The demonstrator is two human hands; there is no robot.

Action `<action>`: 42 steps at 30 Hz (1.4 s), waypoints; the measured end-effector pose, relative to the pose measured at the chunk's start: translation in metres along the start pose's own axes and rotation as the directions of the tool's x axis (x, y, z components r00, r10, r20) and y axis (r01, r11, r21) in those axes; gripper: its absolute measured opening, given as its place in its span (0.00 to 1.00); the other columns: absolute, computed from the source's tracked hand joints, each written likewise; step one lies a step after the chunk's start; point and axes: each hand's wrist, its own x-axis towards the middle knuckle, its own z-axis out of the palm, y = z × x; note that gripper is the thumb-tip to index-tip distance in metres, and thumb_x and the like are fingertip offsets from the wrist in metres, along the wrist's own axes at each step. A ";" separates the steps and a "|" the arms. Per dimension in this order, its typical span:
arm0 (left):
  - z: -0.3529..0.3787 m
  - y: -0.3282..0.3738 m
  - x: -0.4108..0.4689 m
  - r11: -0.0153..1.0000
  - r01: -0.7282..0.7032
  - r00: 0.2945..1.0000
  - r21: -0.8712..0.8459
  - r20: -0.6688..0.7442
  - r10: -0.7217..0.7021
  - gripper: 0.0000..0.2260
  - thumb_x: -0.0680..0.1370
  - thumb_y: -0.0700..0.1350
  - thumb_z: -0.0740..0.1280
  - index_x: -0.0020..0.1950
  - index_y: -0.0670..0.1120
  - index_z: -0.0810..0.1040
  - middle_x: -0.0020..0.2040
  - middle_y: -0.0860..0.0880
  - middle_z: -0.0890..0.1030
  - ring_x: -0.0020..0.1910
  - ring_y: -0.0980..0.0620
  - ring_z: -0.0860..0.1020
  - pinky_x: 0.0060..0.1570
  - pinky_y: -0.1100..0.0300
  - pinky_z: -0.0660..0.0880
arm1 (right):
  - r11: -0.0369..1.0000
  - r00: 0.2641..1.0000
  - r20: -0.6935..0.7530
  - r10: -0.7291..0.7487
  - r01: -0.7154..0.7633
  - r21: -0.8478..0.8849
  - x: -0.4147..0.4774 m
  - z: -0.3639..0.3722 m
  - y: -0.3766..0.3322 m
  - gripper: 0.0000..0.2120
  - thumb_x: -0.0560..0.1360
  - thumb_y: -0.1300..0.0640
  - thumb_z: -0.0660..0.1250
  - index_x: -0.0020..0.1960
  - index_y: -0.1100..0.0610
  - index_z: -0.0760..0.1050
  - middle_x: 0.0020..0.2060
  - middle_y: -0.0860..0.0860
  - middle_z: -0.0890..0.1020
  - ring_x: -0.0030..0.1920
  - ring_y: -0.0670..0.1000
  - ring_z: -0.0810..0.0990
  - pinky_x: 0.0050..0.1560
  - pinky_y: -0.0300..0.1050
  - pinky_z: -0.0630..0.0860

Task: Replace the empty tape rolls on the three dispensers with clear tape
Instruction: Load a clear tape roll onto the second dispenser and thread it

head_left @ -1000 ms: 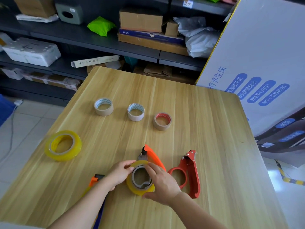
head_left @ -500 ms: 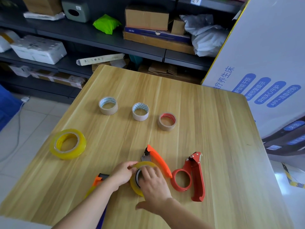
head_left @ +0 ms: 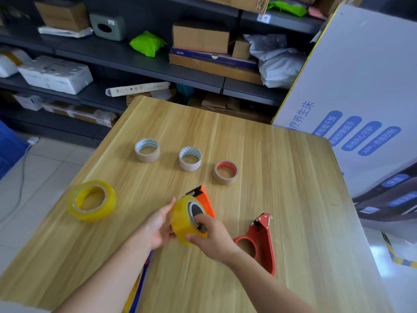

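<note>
Between the two hands a clear tape roll (head_left: 180,222) is held tilted above the table (head_left: 282,177), apparently fitted on the hub of the orange dispenser (head_left: 206,201). The left hand (head_left: 158,224) is cupped against the roll's outer band. The right hand (head_left: 213,241) pinches its near rim, with the thumb below and a finger at the hub.

Just right of the right hand lies a red dispenser (head_left: 259,240). Left of the left hand lies a spare tape roll (head_left: 91,201). Beyond both hands stand three empty cores (head_left: 190,158). A third dispenser (head_left: 140,285) is mostly hidden under the left forearm.

Full seating cannot be confirmed. If the roll is only partly pushed on, it could slide off while tilted. A finger could be nicked by the toothed blade just beyond the hands. If the roll were mounted the wrong way round, the tape would not feed.
</note>
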 end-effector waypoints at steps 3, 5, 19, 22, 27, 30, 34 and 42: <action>0.014 0.018 -0.013 0.994 -0.105 0.993 0.005 -0.047 0.105 0.18 0.77 0.57 0.64 0.52 0.43 0.81 0.40 0.45 0.86 0.42 0.47 0.81 0.41 0.54 0.76 | 0.988 0.998 -0.045 0.047 -0.040 0.146 0.005 -0.006 -0.009 0.12 0.71 0.54 0.71 0.49 0.59 0.73 0.37 0.49 0.73 0.38 0.50 0.69 0.40 0.44 0.68; 0.027 0.027 -0.024 0.984 -0.179 0.979 0.015 -0.098 0.180 0.16 0.76 0.55 0.67 0.51 0.42 0.81 0.39 0.44 0.85 0.39 0.46 0.81 0.38 0.55 0.76 | 0.968 0.990 -0.106 0.092 -0.064 0.243 0.007 -0.005 -0.016 0.19 0.68 0.46 0.70 0.51 0.58 0.73 0.41 0.55 0.79 0.41 0.57 0.76 0.44 0.50 0.76; 0.055 0.061 -0.094 0.562 -0.707 0.653 0.429 0.093 0.751 0.22 0.71 0.71 0.59 0.49 0.57 0.81 0.53 0.55 0.79 0.54 0.61 0.76 0.58 0.60 0.70 | 0.741 0.955 -0.284 0.084 0.131 0.658 -0.004 -0.048 -0.059 0.19 0.66 0.46 0.74 0.52 0.54 0.77 0.45 0.60 0.85 0.45 0.63 0.84 0.45 0.61 0.81; 0.058 0.066 -0.105 0.410 -0.789 0.548 0.458 0.222 0.807 0.27 0.61 0.73 0.67 0.49 0.56 0.82 0.56 0.56 0.77 0.57 0.64 0.74 0.53 0.71 0.68 | 0.738 0.952 -0.303 0.049 0.170 0.653 -0.009 -0.056 -0.071 0.14 0.67 0.47 0.74 0.48 0.53 0.77 0.40 0.57 0.84 0.39 0.59 0.83 0.39 0.52 0.80; 0.064 0.080 -0.114 0.388 -0.813 0.500 0.434 0.180 0.847 0.04 0.63 0.51 0.74 0.34 0.52 0.82 0.47 0.55 0.82 0.51 0.58 0.79 0.52 0.57 0.73 | 0.732 0.946 -0.323 0.015 0.210 0.648 -0.014 -0.060 -0.080 0.13 0.67 0.51 0.72 0.48 0.55 0.76 0.38 0.60 0.82 0.38 0.52 0.81 0.38 0.47 0.77; 0.065 0.090 -0.118 0.469 -0.803 0.555 0.367 0.177 0.813 0.06 0.65 0.44 0.77 0.33 0.49 0.80 0.44 0.54 0.84 0.50 0.53 0.80 0.56 0.52 0.75 | 0.740 0.939 -0.342 0.017 0.218 0.636 -0.013 -0.062 -0.081 0.15 0.64 0.49 0.73 0.47 0.55 0.76 0.38 0.59 0.82 0.38 0.53 0.80 0.39 0.49 0.77; 0.074 0.101 -0.125 0.493 -0.778 0.598 0.389 0.221 0.770 0.10 0.69 0.35 0.75 0.33 0.46 0.77 0.44 0.51 0.84 0.48 0.53 0.80 0.53 0.55 0.75 | 0.742 0.924 -0.382 0.032 0.234 0.628 -0.011 -0.065 -0.081 0.17 0.62 0.46 0.73 0.46 0.53 0.75 0.44 0.65 0.82 0.41 0.63 0.82 0.40 0.54 0.79; 0.084 0.122 -0.131 0.566 -0.710 0.678 0.419 0.189 0.711 0.11 0.68 0.38 0.76 0.32 0.44 0.75 0.33 0.54 0.82 0.38 0.58 0.77 0.43 0.64 0.69 | 0.751 0.903 -0.424 0.067 0.234 0.618 -0.017 -0.076 -0.089 0.22 0.63 0.40 0.77 0.47 0.53 0.78 0.41 0.61 0.85 0.43 0.64 0.84 0.41 0.58 0.81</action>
